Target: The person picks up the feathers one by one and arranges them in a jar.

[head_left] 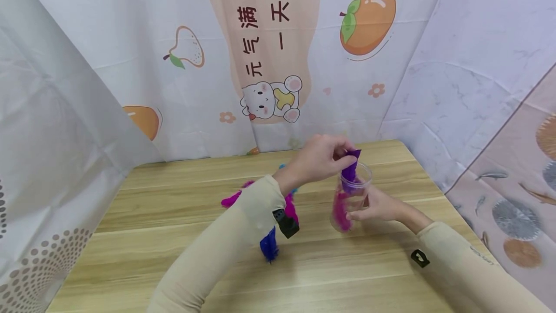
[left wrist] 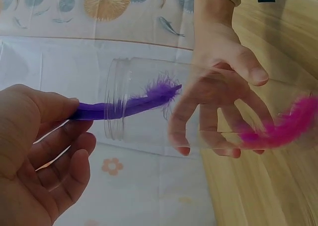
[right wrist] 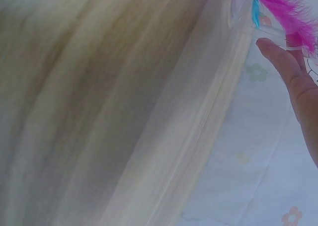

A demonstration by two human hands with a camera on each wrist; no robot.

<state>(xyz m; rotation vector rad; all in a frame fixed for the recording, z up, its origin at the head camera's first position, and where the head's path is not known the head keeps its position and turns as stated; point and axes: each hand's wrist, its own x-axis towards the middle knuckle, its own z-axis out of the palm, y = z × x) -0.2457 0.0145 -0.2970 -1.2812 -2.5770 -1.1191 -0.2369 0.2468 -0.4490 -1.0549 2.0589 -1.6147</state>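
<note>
My left hand (head_left: 322, 159) pinches a purple feather (head_left: 350, 167) by its upper end. The feather's lower part hangs inside the mouth of a clear plastic jar (head_left: 358, 185); the left wrist view shows its fluffy tip (left wrist: 161, 93) within the wall. My right hand (head_left: 377, 205) grips the jar from the right, its fingers (left wrist: 180, 131) showing through the clear side. A pink feather (head_left: 341, 212) lies low in the jar, also seen as pink fluff (right wrist: 285, 10) in the right wrist view.
On the wooden table (head_left: 173, 235), a magenta feather (head_left: 231, 200), a blue feather (head_left: 269, 245) and another magenta feather (head_left: 291, 210) lie left of the jar, partly behind my left arm. A printed curtain (head_left: 182, 95) hangs along the table's back edge.
</note>
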